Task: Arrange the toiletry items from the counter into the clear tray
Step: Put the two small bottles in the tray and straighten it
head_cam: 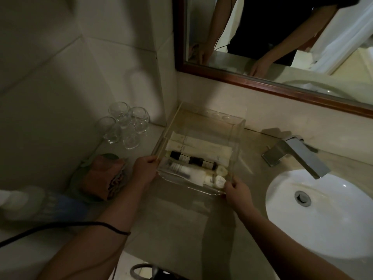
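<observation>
The clear tray (238, 126) stands on the beige counter against the wall under the mirror. Inside it lie long white packets (203, 146), two dark small bottles (193, 159), a white tube (189, 172) and round white caps (220, 179), all in the near half. My left hand (144, 171) grips the tray's near left corner. My right hand (236, 190) grips its near right corner. The far half of the tray holds nothing that I can make out.
Several upturned glasses (125, 124) stand left of the tray in the corner. A folded brownish cloth (103, 176) lies at the near left. A metal faucet (298, 154) and white sink (323, 215) are to the right. A black cable (60, 226) crosses my left forearm.
</observation>
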Demonstrator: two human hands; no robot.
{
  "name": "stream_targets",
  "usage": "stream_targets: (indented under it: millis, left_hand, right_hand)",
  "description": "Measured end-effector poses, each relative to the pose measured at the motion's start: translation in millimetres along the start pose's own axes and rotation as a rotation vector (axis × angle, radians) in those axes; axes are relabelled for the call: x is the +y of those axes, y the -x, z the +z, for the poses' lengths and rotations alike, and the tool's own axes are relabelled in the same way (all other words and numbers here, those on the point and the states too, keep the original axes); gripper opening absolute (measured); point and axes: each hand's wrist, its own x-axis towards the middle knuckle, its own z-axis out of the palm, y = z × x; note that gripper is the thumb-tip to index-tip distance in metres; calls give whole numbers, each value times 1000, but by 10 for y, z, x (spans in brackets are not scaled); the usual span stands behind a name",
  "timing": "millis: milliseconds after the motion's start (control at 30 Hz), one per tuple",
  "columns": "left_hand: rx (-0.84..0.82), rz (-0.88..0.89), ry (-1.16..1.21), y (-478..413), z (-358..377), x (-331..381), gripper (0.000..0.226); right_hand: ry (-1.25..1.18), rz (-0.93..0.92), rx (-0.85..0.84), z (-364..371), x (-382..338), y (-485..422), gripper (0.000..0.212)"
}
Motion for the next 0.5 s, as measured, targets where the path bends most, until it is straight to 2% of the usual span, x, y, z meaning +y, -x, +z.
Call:
stream_targets:
  millis: [267,367,500]
  left_hand:
    - [-19,-1,32,-109,116,160,41]
    - [-54,32,21,-121,155,211,36]
    - [-129,165,-48,-90,194,263,32]
  right_hand:
    - [-42,18,31,-34,-125,-165,16]
    - [-94,-17,48,-52,-171,-172,27]
    - [-211,-39,65,-32,-189,-193,54]
